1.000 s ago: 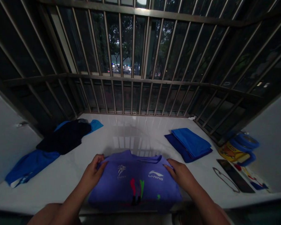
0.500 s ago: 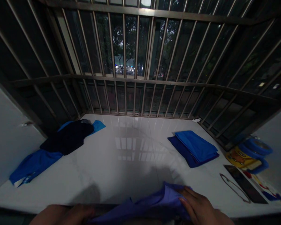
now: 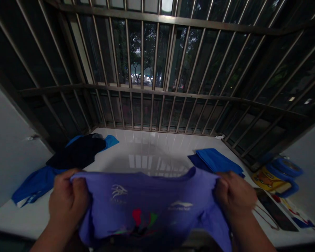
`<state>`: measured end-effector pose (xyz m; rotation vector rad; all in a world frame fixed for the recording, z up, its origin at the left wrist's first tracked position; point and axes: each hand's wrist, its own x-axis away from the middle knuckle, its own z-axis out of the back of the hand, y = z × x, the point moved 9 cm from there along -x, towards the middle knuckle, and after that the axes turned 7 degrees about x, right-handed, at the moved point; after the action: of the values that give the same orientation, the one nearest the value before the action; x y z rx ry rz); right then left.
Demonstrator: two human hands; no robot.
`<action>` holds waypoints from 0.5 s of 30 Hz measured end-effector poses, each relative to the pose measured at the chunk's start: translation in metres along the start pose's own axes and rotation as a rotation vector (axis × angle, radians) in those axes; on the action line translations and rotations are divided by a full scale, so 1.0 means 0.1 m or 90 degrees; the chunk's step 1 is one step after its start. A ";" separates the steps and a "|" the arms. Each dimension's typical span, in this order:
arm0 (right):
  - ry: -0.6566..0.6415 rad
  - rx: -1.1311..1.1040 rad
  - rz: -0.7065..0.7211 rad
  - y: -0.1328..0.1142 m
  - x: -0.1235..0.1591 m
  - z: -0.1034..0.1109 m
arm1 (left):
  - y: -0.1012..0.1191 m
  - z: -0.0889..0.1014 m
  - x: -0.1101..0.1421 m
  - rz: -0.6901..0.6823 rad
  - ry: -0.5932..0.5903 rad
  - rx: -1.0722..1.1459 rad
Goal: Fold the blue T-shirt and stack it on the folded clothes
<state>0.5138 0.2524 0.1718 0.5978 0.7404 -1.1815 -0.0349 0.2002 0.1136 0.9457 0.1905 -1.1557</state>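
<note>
A purple T-shirt (image 3: 152,196) with white logos and a red and green print is stretched between my two hands, its front towards me. My left hand (image 3: 68,199) is closed on the cloth at the left shoulder, thumb on top. At the opposite shoulder, my right hand (image 3: 235,196) grips the fabric in a fist. The shirt's lower part runs out of view at the bottom. Behind it, folded blue clothes (image 3: 217,161) lie on the white ledge (image 3: 136,150), partly hidden by the shirt and my right hand.
A heap of dark and blue clothes (image 3: 76,152) lies on the left. On the right stand a yellow and blue mug-shaped container (image 3: 273,178) and a flat dark object (image 3: 275,210) with a cord loop beside it. Metal bars (image 3: 152,91) close off the back.
Both hands have risen and moved apart. The purple T-shirt, bunched low before, is now raised and spread out between them.
</note>
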 end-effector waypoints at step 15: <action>-0.584 0.002 -0.110 -0.97 0.83 -2.56 | 0.62 -2.87 0.35 -0.238 -0.468 -0.092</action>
<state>0.3872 0.3689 -0.0568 -0.0473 0.0012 -1.4394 0.1256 0.3870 -0.0504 0.3161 -0.1515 -1.7369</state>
